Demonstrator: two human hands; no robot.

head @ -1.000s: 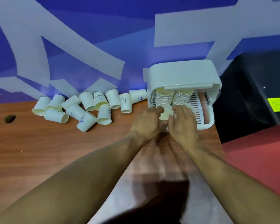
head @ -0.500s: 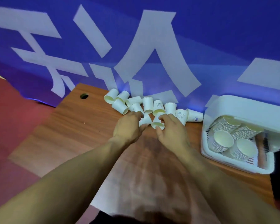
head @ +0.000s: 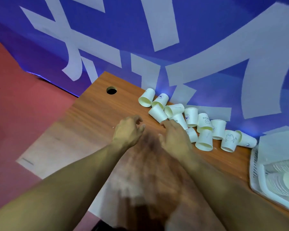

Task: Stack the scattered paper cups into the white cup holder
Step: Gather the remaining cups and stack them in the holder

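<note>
A: Where were the cups (head: 204,139)?
B: Scattered on the counter (head: 90,117), left of the holder (head: 255,165). The left grip (head: 128,130) hung loosely curled, empty. The right grip (head: 173,137), open, was at the pile. Nesting several before carrying seemed wisest.

Table (head: 93,117) stands against wall (head: 140,30); floor (head: 23,105) to left of it. Cable hole (head: 111,90) in table's far left corner. Paper cups (head: 191,116) lie on table in loose row along wall, right of hole, many touching. Cup holder (head: 255,172) on table at right end, just beyond last cup; nested cups (head: 280,182) inside it. Left grip (head: 128,130) above table, left of cups. Right grip (head: 174,137) beside it, at near edge of row, overlapping two cups.
</note>
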